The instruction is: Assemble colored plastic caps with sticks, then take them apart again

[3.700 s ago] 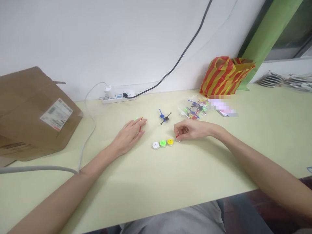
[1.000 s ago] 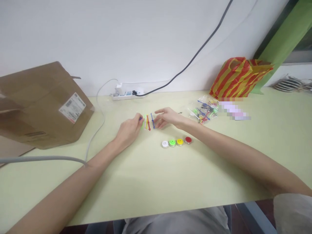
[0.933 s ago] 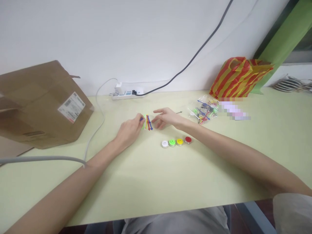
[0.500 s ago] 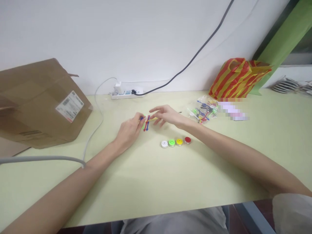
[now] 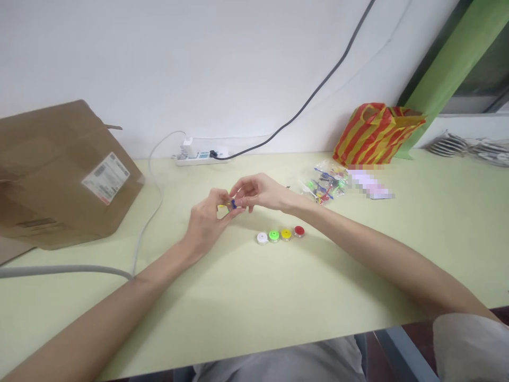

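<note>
Above the middle of the table, my left hand (image 5: 207, 215) and my right hand (image 5: 264, 192) meet at the fingertips. A small blue plastic arrow (image 5: 234, 203) shows between them, pinched from both sides. A bit of yellow plastic (image 5: 221, 207) peeks out among the left fingers, and slivers of green are visible beside the fingertips. Fingers cover most of these pieces. Just in front of my hands stand small round pieces with clear bases in a row: white (image 5: 262, 238), green (image 5: 274, 236), yellow (image 5: 286, 234) and red (image 5: 299, 231).
A clear bag of coloured plastic parts (image 5: 326, 183) lies right of my hands, before a red-and-yellow striped bag (image 5: 374, 135). At left leans a cardboard box (image 5: 59, 180). A power strip (image 5: 202, 157) lies by the wall, and a grey cable (image 5: 67, 271) crosses near my left forearm.
My right hand has closed in on my left, and its fingers now pinch at the blue arrow. The red and blue arrows that hung from my left hand are now mostly hidden.
</note>
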A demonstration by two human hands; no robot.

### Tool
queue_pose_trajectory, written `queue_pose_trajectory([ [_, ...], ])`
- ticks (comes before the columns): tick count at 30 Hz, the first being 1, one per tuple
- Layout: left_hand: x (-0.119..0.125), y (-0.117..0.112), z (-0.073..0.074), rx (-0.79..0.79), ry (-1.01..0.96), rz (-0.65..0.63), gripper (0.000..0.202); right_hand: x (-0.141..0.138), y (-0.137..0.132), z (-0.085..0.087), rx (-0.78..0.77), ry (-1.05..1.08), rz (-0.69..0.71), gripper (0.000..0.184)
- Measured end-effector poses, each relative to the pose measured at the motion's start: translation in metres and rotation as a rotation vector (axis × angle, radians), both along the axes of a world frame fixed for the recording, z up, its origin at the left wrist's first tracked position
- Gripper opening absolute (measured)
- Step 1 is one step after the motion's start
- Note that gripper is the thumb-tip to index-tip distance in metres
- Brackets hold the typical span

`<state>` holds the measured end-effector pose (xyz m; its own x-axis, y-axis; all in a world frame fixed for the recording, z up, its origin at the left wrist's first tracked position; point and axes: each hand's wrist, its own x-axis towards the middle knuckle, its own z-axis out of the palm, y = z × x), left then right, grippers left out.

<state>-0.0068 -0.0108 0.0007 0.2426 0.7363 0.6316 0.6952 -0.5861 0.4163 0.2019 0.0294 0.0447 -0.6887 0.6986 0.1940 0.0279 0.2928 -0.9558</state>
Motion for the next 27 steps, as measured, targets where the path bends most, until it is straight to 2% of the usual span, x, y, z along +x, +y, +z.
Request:
queue_pose_trajectory([
  [6, 0.003, -0.004, 0.003, -0.019, -0.011, -0.01, 0.036, 0.001, -0.001, -0.001, -0.067, 0.075, 0.038, 0.023],
  [10, 0.007, -0.009, 0.007, -0.053, -0.015, -0.019, 0.033, 0.003, -0.001, 0.0, -0.041, 0.088, 0.079, 0.021],
  [17, 0.012, -0.019, 0.011, -0.053, 0.004, -0.056, 0.028, 0.007, -0.01, 0.01, -0.043, 0.062, 0.122, 0.018],
  [20, 0.016, -0.026, 0.01, -0.013, -0.013, -0.138, 0.026, 0.014, -0.019, 0.013, -0.05, 0.06, 0.156, 0.018],
  [23, 0.022, -0.032, 0.009, 0.045, -0.003, -0.285, 0.023, 0.028, -0.037, 0.015, -0.056, 0.039, 0.137, 0.02],
  [27, 0.032, -0.039, 0.009, 0.142, 0.176, -0.514, 0.026, 0.059, -0.07, 0.022, 0.04, -0.068, 0.032, 0.018],
])
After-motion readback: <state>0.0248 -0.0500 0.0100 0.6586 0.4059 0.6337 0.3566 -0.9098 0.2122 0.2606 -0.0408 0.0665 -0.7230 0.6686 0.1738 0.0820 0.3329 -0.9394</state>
